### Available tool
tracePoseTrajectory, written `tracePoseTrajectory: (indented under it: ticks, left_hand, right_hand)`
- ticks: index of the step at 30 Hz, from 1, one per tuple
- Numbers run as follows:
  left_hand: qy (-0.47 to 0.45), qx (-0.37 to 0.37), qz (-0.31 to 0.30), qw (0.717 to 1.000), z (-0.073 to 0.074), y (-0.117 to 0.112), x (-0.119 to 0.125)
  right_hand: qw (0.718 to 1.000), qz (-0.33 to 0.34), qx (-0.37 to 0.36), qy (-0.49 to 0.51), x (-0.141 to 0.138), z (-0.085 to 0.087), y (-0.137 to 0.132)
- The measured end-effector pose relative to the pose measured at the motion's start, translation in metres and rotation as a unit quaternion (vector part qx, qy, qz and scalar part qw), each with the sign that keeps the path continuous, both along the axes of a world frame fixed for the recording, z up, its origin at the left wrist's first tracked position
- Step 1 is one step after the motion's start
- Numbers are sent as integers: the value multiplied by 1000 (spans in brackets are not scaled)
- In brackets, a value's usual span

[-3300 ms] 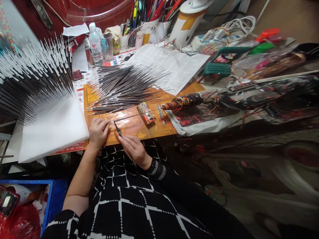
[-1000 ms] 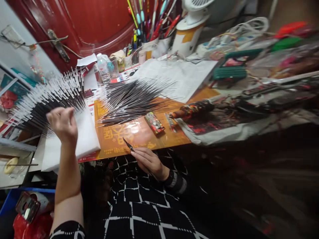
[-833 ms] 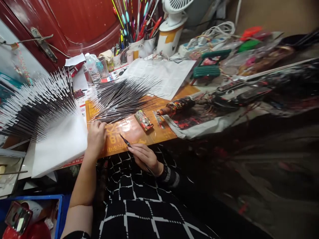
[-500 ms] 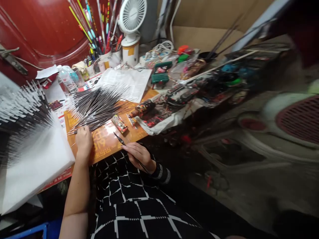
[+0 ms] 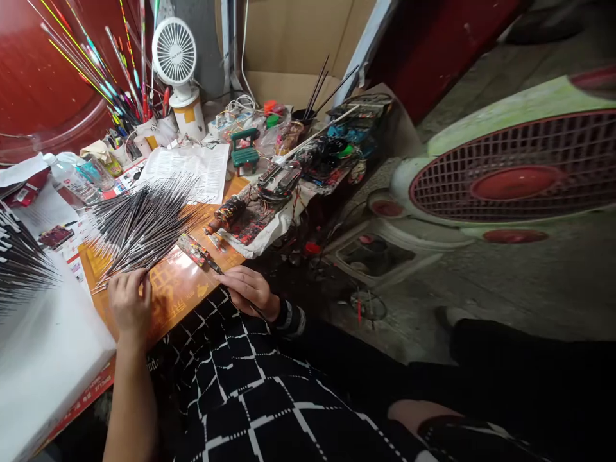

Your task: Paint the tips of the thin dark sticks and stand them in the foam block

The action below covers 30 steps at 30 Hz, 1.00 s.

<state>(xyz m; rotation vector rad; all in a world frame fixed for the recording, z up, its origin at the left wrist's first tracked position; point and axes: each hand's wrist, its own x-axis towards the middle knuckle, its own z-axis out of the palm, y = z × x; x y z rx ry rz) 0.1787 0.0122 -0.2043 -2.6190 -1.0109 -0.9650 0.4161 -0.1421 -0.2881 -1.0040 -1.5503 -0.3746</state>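
Right here, the right hand (image 5: 248,292) has its fingers pinched tight on a slim dark tool (image 5: 215,265), tip out over the orange mat (image 5: 176,292). The left hand (image 5: 129,305), fingers lightly spread, rests at the near ends of the fanned pile of thin dark rods (image 5: 144,221). Lower left, a white foam block (image 5: 48,366); far back, a white desk fan (image 5: 174,51).
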Motion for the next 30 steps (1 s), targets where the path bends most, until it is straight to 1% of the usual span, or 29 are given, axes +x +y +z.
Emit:
tracePoseTrajectory:
  ticks: [4,6,9,11,15,18,22,25,30]
  left_hand:
    - [-6,27,-73,997,-1,-25,15]
    - [7,20,-102,995,-3,-34,18]
    - [34,1,-129,991,-7,-43,18]
    - [40,1,-132,990,-9,-43,16]
    - [38,1,-117,992,-9,-35,4]
    - [13,1,-80,997,-10,-27,-11]
    - [10,-19,-29,999,-15,-22,-32]
    - [10,-19,-9,1000,-19,-22,-44]
    - [-13,32,22,999,-23,-30,-56]
  right_hand:
    - [1000,-21,0,-23,5,10,5]
    - [999,-33,1,-32,5,15,10]
    - [999,-42,-6,-30,0,16,18]
    - [998,-42,-21,-29,-3,12,23]
    - [998,-40,-41,-31,-5,7,33]
    - [998,-52,-43,-19,-2,7,41]
    - [993,-83,-89,9,0,8,50]
    - [990,-81,-119,0,-1,7,54]
    - [987,-65,-134,-53,-1,6,57]
